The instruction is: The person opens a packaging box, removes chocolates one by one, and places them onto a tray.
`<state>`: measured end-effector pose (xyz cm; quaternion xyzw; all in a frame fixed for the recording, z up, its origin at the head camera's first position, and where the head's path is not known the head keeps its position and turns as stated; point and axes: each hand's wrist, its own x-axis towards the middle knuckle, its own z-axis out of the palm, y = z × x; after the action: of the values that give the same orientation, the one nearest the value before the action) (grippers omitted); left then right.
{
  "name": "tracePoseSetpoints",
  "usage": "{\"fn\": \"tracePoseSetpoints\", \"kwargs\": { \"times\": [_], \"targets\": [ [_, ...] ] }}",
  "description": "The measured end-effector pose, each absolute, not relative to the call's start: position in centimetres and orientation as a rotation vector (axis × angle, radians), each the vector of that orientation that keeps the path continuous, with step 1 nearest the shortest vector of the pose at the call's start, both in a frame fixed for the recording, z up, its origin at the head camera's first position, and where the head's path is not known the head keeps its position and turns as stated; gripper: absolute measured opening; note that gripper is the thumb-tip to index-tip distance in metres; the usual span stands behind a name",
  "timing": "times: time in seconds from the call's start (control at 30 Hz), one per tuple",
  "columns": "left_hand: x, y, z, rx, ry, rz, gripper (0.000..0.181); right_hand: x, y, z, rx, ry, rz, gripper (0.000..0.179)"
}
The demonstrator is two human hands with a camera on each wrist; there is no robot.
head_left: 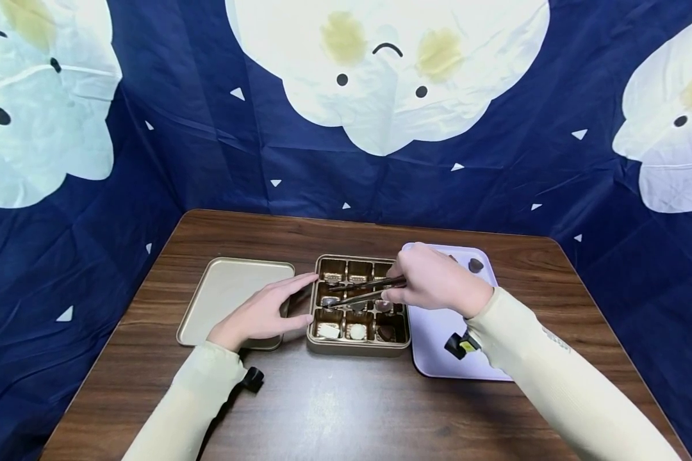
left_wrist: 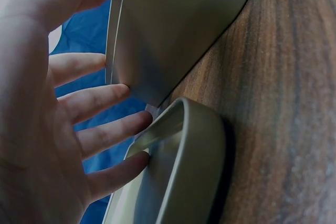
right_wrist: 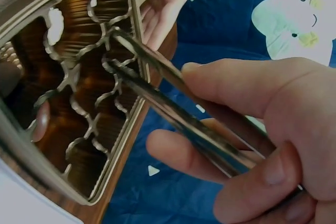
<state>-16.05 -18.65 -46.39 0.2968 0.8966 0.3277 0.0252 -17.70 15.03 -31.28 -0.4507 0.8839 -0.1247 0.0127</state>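
A gold tin box (head_left: 357, 349) with a divided gold insert sits mid-table. My right hand (head_left: 435, 282) is over its right side and grips metal tongs (right_wrist: 181, 121), whose two tips are apart and reach down to the left over the middle row. Nothing shows between the tips. Across the front row lie a white chocolate (head_left: 328, 330), a round cream-coloured one (head_left: 357, 331) and a dark one (head_left: 386, 333); a reddish-brown chocolate (head_left: 384, 305) lies behind. My left hand (head_left: 268, 310), fingers extended, touches the box's left edge with thumb and fingertips.
A shallow gold lid (head_left: 225, 291) lies left of the box, partly under my left hand. On the right, a lilac tray (head_left: 438, 352) holds dark chocolates, one a dark piece (head_left: 475, 265); my right arm covers part of it. Blue cloth (head_left: 323, 173) hangs behind the wooden table (head_left: 334, 410).
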Motion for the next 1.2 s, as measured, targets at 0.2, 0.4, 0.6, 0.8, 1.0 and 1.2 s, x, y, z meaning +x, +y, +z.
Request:
{"fn": "tracePoseSetpoints", "kwargs": {
  "times": [0.2, 0.4, 0.6, 0.8, 1.0, 1.2],
  "targets": [
    [-15.98, -18.80, -46.32, 0.945, 2.790, 0.992, 0.086, -17.70, 14.21, -31.08, -1.361, 2.753, -0.317, 0.057],
    [-16.01, -18.72, -46.32, 0.919, 2.774, 1.023, 0.086, -17.70, 14.22, -30.83, -1.338, 2.739, -0.321, 0.045],
    [-16.13, -18.75, -46.44, 0.912, 2.763, 1.022, 0.085, -17.85, 14.54, -30.96, -1.341, 2.717, -0.335, 0.038],
    [-16.10, -18.78, -46.49, 0.912, 2.764, 1.027, 0.085, -17.85, 14.98, -31.43, -1.352, 2.723, -0.362, 0.034],
    [-16.04, -18.80, -46.49, 0.907, 2.766, 1.020, 0.086, -17.99, 15.01, -31.47, -1.375, 2.733, -0.372, 0.030],
    [-16.09, -18.81, -46.53, 0.896, 2.766, 1.006, 0.086, -18.21, 14.75, -31.04, -1.336, 2.706, -0.368, 0.032]
  ]
}}
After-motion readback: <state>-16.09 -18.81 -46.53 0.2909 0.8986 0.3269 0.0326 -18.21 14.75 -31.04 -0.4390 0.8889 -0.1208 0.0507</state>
